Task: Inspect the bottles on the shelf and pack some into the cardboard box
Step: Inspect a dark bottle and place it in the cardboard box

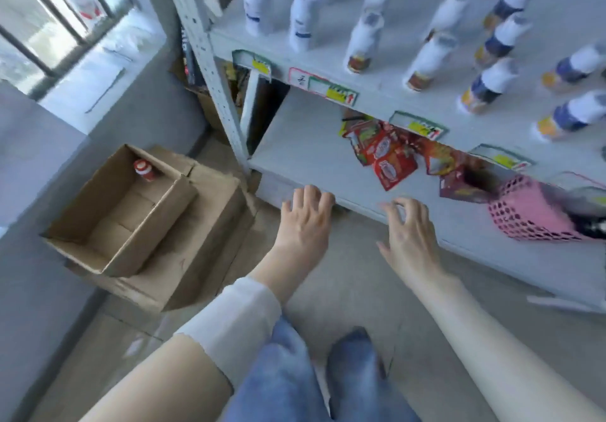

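Both hands are free. Our left hand (pixel 306 215) and right hand (pixel 410 228) hover at the front edge of the grey metal shelf (pixel 305 146), fingers loosely spread and slightly curled, holding nothing. We cannot tell if they touch the edge.

Tall white plastic bottles (pixel 364 42) stand upright in rows above, labels outward for checking. The open brown cardboard box (pixel 154 225) sits on the floor to our left, within reach. One small red-and-white bottle (pixel 144 169) stands in its far corner. Judgement: packing barely begun.
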Demonstrator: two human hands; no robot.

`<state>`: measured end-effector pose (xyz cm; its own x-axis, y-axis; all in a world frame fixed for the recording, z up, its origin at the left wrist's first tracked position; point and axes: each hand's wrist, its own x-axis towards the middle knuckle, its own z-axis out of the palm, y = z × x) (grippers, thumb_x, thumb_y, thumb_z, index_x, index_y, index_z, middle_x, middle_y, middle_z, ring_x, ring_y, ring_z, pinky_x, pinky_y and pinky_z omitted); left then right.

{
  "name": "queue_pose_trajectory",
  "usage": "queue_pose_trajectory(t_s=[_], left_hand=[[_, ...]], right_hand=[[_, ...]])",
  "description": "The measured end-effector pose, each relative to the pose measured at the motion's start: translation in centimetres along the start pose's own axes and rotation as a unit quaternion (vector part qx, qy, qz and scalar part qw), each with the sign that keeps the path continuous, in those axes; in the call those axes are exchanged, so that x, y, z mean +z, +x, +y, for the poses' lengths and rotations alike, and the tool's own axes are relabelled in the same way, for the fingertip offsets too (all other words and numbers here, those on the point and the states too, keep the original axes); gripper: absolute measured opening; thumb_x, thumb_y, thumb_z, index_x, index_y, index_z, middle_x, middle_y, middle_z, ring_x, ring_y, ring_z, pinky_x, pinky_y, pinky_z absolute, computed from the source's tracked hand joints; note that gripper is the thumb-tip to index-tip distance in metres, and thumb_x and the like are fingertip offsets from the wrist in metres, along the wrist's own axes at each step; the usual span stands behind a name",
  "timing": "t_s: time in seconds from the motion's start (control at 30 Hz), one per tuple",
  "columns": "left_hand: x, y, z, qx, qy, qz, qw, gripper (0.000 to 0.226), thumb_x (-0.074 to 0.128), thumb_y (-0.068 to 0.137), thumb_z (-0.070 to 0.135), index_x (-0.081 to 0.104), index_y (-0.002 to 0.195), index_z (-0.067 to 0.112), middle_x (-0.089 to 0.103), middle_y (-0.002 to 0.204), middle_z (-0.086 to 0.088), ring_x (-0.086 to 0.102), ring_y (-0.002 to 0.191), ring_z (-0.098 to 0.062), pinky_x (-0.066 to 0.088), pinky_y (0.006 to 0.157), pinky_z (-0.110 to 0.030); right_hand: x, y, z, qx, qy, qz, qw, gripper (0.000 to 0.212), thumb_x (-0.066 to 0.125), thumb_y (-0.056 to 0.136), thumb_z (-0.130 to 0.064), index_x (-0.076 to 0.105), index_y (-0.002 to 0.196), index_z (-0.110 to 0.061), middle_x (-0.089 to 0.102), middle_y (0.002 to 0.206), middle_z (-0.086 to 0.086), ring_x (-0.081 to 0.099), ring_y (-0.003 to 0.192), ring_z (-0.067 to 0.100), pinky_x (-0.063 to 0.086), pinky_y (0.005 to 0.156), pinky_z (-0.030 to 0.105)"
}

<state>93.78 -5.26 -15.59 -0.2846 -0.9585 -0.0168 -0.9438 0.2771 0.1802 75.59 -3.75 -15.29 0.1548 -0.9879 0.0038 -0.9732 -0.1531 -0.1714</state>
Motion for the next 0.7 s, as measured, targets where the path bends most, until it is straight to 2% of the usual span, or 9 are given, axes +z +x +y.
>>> queue_pose_trajectory(t_s=[0.17,0.2,0.3,0.43,0.53,0.63,0.7], left_hand=[[-1.0,1.0,14.1,0.082,-0.017,-0.017,0.996,0.059,0.081,0.035,0.006,0.057,0.089,0.012,0.056,0.085,-0.01,0.057,0.07,-0.028,0.042,0.05,-0.029],[-0.8,1.1,17.2,0.096,-0.017,-0.018,0.995,0.059,0.081,0.039,0.007,0.057,0.093,0.012,0.055,0.089,-0.01,0.057,0.074,-0.028,0.044,0.052,-0.03],[-0.3,0.9,27.1,0.13,-0.036,-0.04,0.99,0.052,0.072,0.069,0.01,0.048,0.115,0.012,0.046,0.111,-0.01,0.05,0.098,-0.028,0.043,0.069,-0.034],[-0.2,0.9,39.5,0.207,-0.037,-0.059,0.976,0.049,0.059,0.083,0.012,0.038,0.127,0.012,0.038,0.124,-0.011,0.041,0.111,-0.027,0.039,0.082,-0.034],[-0.3,2.1,47.0,0.258,-0.033,-0.043,0.965,0.05,0.067,0.075,0.012,0.045,0.12,0.011,0.045,0.117,-0.012,0.047,0.105,-0.029,0.041,0.075,-0.035],[-0.5,4.0,53.1,0.295,-0.025,-0.04,0.954,0.058,0.083,0.053,0.016,0.055,0.103,0.009,0.054,0.1,-0.013,0.056,0.088,-0.031,0.049,0.062,-0.033],[-1.0,5.5,56.7,0.306,-0.032,-0.036,0.951,0.057,0.082,0.055,0.016,0.054,0.104,0.01,0.052,0.101,-0.011,0.055,0.089,-0.029,0.049,0.061,-0.032]], right_hand=[[-4.5,-7.8,10.4,0.072,0.004,0.05,0.996,0.074,0.086,0.043,0.0,0.056,0.11,-0.002,0.054,0.107,0.025,0.054,0.099,0.044,0.053,0.068,0.047],[-5.5,-9.3,13.0,0.081,0.004,0.065,0.995,0.074,0.086,0.043,0.001,0.056,0.11,-0.002,0.054,0.108,0.025,0.054,0.099,0.044,0.053,0.068,0.047],[-8.7,-14.4,20.6,0.126,0.011,0.09,0.988,0.073,0.085,0.047,0.001,0.054,0.114,-0.002,0.052,0.111,0.024,0.052,0.102,0.042,0.052,0.073,0.048],[-13.0,-20.9,29.4,0.191,0.008,0.119,0.974,0.072,0.086,0.05,-0.005,0.054,0.115,-0.003,0.052,0.112,0.023,0.052,0.103,0.041,0.052,0.075,0.048],[-15.9,-24.2,35.1,0.235,0.001,0.129,0.963,0.072,0.088,0.044,-0.003,0.055,0.109,-0.001,0.054,0.106,0.024,0.054,0.098,0.043,0.052,0.071,0.048],[-18.0,-26.2,40.3,0.275,-0.008,0.133,0.952,0.071,0.089,0.044,-0.004,0.057,0.107,-0.001,0.055,0.105,0.025,0.055,0.097,0.044,0.052,0.072,0.048],[-19.2,-26.6,43.6,0.291,-0.018,0.136,0.947,0.071,0.089,0.044,-0.005,0.056,0.107,-0.001,0.055,0.104,0.024,0.055,0.096,0.044,0.051,0.074,0.047]])
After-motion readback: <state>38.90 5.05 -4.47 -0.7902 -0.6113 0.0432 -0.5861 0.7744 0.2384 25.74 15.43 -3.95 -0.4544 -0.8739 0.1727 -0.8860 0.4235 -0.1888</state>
